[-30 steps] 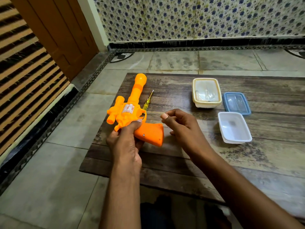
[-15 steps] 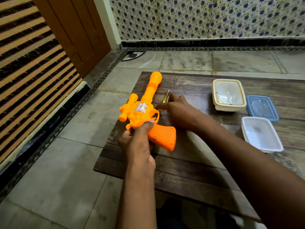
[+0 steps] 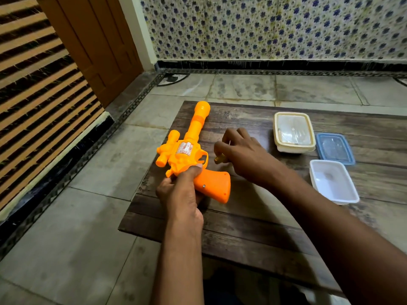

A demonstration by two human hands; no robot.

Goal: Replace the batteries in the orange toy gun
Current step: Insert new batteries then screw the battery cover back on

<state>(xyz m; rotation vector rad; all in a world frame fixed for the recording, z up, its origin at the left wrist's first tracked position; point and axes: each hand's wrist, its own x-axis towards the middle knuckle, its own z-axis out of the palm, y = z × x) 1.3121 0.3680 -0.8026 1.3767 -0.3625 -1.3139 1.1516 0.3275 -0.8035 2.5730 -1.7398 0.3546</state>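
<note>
Head view: right hand (image 3: 243, 154) grips screwdriver (image 3: 220, 159).

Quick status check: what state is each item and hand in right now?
Toy gun: on its side on the table, grip cover still screwed shut.
Left hand: holds the gun.
Right hand: grips the screwdriver.
Cream box: lid on.
White tub: open.
Blue lid: lying flat, off.
</note>
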